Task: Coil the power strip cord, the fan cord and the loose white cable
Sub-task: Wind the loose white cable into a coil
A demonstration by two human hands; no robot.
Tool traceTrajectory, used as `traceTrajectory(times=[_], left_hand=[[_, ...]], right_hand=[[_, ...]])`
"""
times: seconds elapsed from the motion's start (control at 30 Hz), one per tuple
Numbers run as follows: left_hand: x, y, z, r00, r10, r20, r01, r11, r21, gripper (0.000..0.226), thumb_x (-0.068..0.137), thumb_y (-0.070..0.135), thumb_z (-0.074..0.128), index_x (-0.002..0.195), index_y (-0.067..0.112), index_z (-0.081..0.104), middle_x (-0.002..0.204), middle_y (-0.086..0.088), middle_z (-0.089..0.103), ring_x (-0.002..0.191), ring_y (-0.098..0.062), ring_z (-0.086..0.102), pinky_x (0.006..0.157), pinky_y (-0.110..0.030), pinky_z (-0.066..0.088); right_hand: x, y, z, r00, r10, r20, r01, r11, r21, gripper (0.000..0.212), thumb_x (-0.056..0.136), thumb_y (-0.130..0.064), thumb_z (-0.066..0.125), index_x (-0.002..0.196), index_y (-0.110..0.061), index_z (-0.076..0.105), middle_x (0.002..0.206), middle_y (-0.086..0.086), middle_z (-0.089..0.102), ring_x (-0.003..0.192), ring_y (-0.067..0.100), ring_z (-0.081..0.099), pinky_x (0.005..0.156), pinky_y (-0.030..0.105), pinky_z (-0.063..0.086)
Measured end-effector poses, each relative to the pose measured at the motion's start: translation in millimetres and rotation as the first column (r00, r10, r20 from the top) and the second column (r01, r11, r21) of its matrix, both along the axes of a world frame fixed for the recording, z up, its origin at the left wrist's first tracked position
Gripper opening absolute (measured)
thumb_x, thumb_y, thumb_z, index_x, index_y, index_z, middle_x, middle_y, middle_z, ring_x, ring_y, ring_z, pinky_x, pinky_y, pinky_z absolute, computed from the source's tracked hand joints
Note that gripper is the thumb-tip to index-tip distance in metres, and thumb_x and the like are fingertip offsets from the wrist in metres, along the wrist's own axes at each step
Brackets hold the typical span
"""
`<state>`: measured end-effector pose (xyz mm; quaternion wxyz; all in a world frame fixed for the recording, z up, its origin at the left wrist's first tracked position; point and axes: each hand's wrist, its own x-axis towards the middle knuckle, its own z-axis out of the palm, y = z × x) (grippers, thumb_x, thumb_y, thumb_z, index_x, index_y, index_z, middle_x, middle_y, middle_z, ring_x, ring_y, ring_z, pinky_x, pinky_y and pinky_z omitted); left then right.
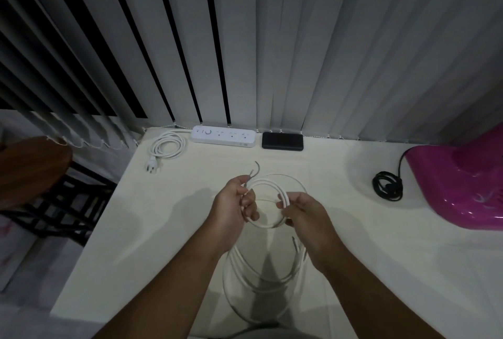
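Fingers of my left hand (pixel 235 202) pinch the loose white cable (pixel 268 185) at its frayed end; my right hand (pixel 302 214) clamps the loop's opposite side, over the tabletop's (pixel 190 180) middle. Uncoiled slack trails toward the near edge, nearest my right hand

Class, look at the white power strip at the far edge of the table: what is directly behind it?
Behind the power strip hang grey vertical blinds, with dark gaps between slats. Whatever lies beyond them is covered.
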<state>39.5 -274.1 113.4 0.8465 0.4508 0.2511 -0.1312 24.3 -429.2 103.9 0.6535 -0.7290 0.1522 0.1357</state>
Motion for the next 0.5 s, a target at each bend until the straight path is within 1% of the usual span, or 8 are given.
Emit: traceTrajectory(times=[0.03,0.07,0.13,0.2,0.27,0.37,0.43,0.5], left_hand=[[-0.8,-0.1,1.0,1.0,-0.023,-0.009,0.023,1.0,0.004,0.027,0.089,0.007,0.028,0.103,0.014,0.05,0.05,0.001,0.032,0.038,-0.014,0.027,0.052,-0.029,0.027],[-1.6,-0.3,1.6,0.999,-0.049,-0.015,0.049,0.999,0.008,0.028,0.088,0.009,0.029,0.105,0.015,0.051,0.052,0.0,0.033,0.039,-0.015,0.027,0.052,-0.029,0.026],[-2.1,-1.7,2.9,0.995,-0.099,-0.005,0.099,0.994,0.033,0.033,0.088,0.011,0.029,0.111,0.016,0.051,0.054,-0.001,0.038,0.043,-0.015,0.028,0.052,-0.028,0.026],[-1.2,-3.5,4.6,0.991,-0.132,0.026,0.131,0.99,0.049,0.037,0.089,0.009,0.028,0.118,0.017,0.05,0.057,-0.005,0.047,0.044,-0.015,0.034,0.051,-0.028,0.029],[-1.4,-4.1,5.7,0.988,-0.147,0.043,0.146,0.989,0.027,0.042,0.088,0.004,0.026,0.123,0.017,0.048,0.064,-0.011,0.054,0.049,-0.018,0.041,0.054,-0.029,0.032],[-6.6,-0.5,5.1,0.97,-0.23,0.08,0.225,0.972,0.064,0.049,0.084,-0.005,0.029,0.127,0.011,0.047,0.076,-0.016,0.065,0.068,-0.023,0.056,0.065,-0.032,0.04],[-11.2,5.2,4.5,0.924,-0.38,0.044,0.366,0.911,0.188,0.041,0.083,0.007,0.043,0.122,0.008,0.055,0.088,-0.013,0.074,0.082,-0.024,0.065,0.075,-0.033,0.044],[-17.1,11.0,0.8,0.837,-0.537,-0.101,0.535,0.768,0.351,0.042,0.077,0.03,0.058,0.114,0.013,0.066,0.099,-0.004,0.079,0.094,-0.019,0.07,0.085,-0.037,0.047]], right_hand=[[4.5,-0.5,4.5,0.999,0.04,0.013,-0.04,0.999,-0.008,0.034,0.087,0.002,0.059,0.103,-0.024,0.074,0.1,0.003,0.074,0.095,0.023,0.07,0.083,0.037,0.057],[8.8,-1.2,9.6,0.996,0.079,0.027,-0.079,0.997,0.01,0.037,0.089,0.001,0.057,0.108,-0.027,0.071,0.101,0.006,0.07,0.092,0.021,0.071,0.078,0.032,0.058],[15.6,-0.6,19.5,0.987,0.158,0.019,-0.159,0.984,0.078,0.027,0.096,-0.012,0.057,0.114,-0.03,0.066,0.099,0.011,0.067,0.076,0.014,0.069,0.066,0.025,0.057],[18.3,1.0,25.0,0.974,0.225,-0.007,-0.225,0.974,0.042,0.015,0.101,-0.027,0.054,0.113,-0.027,0.064,0.088,0.009,0.066,0.063,0.013,0.062,0.056,0.024,0.053],[19.4,1.6,22.3,0.974,0.226,-0.02,-0.227,0.972,-0.058,0.018,0.103,-0.029,0.049,0.106,-0.018,0.062,0.078,0.004,0.056,0.059,0.014,0.051,0.053,0.027,0.045],[17.0,2.0,17.6,0.989,0.146,-0.032,-0.147,0.989,-0.029,0.021,0.104,-0.025,0.048,0.1,-0.01,0.061,0.078,0.003,0.047,0.061,0.015,0.041,0.052,0.029,0.039],[15.0,2.4,14.8,0.997,0.078,-0.029,-0.078,0.997,0.021,0.019,0.103,-0.024,0.049,0.095,-0.011,0.061,0.076,0.003,0.045,0.059,0.014,0.039,0.05,0.028,0.039],[15.1,1.2,11.2,1.0,0.023,-0.022,-0.022,0.999,0.038,0.019,0.103,-0.024,0.049,0.093,-0.014,0.062,0.073,0.001,0.045,0.055,0.012,0.041,0.05,0.027,0.04]])
